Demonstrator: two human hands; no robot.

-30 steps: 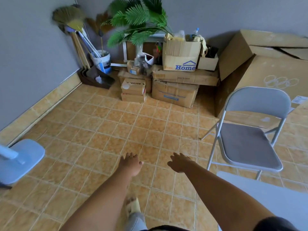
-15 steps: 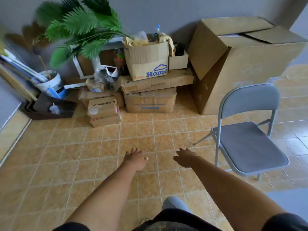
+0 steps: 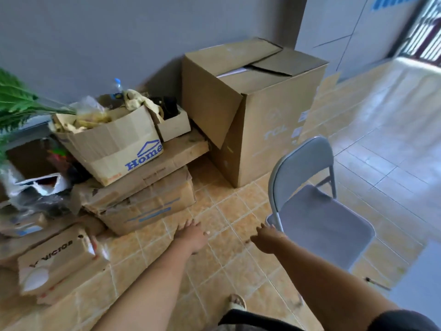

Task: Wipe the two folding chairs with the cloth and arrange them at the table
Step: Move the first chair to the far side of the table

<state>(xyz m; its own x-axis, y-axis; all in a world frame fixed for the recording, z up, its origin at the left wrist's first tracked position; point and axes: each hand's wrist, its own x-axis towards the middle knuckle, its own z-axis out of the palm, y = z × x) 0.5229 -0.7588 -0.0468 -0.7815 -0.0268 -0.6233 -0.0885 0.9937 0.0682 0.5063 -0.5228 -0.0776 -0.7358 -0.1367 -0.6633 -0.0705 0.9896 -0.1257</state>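
Since the grey folding chair (image 3: 317, 206) stands unfolded on the tiled floor (image 3: 214, 271) to the right of both outstretched arms, the coming move turns on the right hand (image 3: 267, 237): it hovers just beside the near left corner of the seat, close to the frame tube, while the left hand (image 3: 193, 235) is further left over bare tile. The backrest rises on the chair's far left side and the seat spreads away to the right, so the chair lies rightward and slightly beyond the fingertips. Both hands hold nothing; the fingers of each look loosely extended, palms down. No cloth and no second chair are in view, so wiping looks not yet begun. A pale grey surface at the near right edge may be the table (image 3: 420, 278), though too little shows to be sure. Farther left, a "Home" carton (image 3: 114, 144) is stuffed with crumpled paper, bags and a bottle, and sits on flat cardboard boxes (image 3: 148, 201); beside it a small open box (image 3: 173, 125) holds something dark. A tall carton (image 3: 257, 111) behind the chair has one flap hanging open, its contents unclear.
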